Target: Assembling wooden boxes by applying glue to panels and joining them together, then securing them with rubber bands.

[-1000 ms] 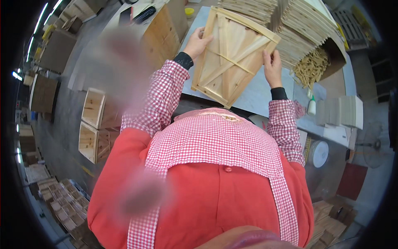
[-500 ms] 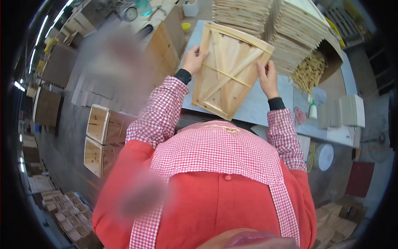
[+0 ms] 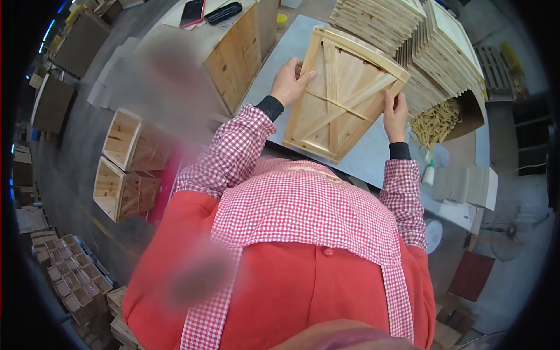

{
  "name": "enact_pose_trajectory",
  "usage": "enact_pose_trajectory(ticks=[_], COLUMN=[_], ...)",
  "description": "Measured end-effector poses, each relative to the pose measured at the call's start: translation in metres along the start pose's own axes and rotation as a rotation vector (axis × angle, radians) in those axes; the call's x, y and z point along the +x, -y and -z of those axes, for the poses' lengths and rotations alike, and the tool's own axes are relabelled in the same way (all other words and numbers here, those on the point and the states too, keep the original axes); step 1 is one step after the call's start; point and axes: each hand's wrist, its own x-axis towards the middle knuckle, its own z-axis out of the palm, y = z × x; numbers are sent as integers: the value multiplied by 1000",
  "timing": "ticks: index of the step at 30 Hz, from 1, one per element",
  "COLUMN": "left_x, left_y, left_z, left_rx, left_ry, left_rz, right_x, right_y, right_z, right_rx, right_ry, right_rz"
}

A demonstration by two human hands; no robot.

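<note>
A tapered pale wooden box [image 3: 341, 93] is tilted in front of me over the table, its braced face turned up. Crossed slats lie on that face, and a thin yellowish band runs across its middle. My left hand [image 3: 290, 83] is closed on the box's left edge, thumb on top. On the opposite edge, near the upper right corner, my right hand [image 3: 396, 114] grips it with thumb and fingers. The underside of the box is hidden.
Tall stacks of wooden panels [image 3: 443, 52] stand behind. Right of the light table [image 3: 262, 76] are a carton of small wooden pieces [image 3: 434, 122], a white glue bottle [image 3: 429, 175] and grey boards [image 3: 464, 185]. Left are a wooden cabinet [image 3: 233, 58] with a phone [image 3: 192, 13], and open wooden boxes [image 3: 111, 186].
The view has swung, so the surroundings have shifted in the picture. The box and both hands appear slightly farther right, and both hands still hold it by its sides.
</note>
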Motion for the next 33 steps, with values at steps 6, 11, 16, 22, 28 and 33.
enact_pose_trajectory(ticks=[6, 11, 16, 22, 28, 33], left_x=[-15, -42, -57, -62, -60, -45], left_y=[-5, -32, -60, -79, -37, 12], left_z=[0, -23, -50, -63, -65, -55], left_rx=[-21, -22, -12, -40, -261, -384], left_ry=[86, 100, 13, 186, 160, 68], left_rz=[-99, -128, -183, -218, -378, -42], right_x=[-4, 21, 62, 86, 118, 126], right_y=[7, 95, 162, 175, 145, 136], right_z=[17, 9, -46, -63, -12, 35], right_rx=[-293, -413, -438, -998, -865, -808], right_ry=[-98, -242, 192, 602, 759, 803], right_rz=[45, 287, 492, 368, 325, 346])
